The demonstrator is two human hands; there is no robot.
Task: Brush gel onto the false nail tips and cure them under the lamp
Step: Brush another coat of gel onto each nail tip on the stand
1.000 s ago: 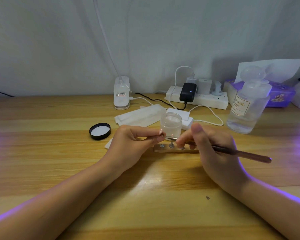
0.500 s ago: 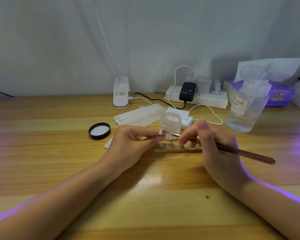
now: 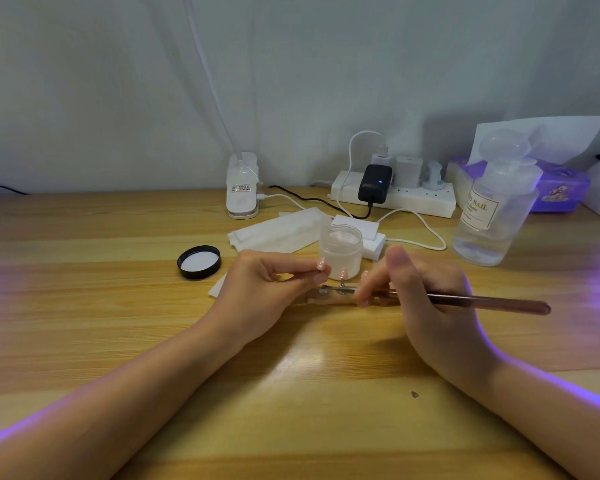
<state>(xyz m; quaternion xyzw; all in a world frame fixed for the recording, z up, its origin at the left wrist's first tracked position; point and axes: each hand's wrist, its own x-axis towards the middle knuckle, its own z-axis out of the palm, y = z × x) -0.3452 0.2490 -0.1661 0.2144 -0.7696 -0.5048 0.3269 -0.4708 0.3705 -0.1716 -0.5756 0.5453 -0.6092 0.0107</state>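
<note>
Wooden desk is carrying my work: left hand is pinching a nail tip, right hand gripping the brush. I'm judging gel brushing underway beside the open jar at 12 o'clock, curing not yet done.

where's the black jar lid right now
In the head view the black lid lies inner side up on the wooden table, left of the left hand and the open jar.

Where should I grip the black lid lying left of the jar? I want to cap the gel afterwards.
Take the black lid by its outer rim, coming from above with thumb and fingers on opposite sides. It lies flat on the table with its white liner facing up, so only the low rim wall offers a hold, and you would have to turn it over to cap the jar.
</note>
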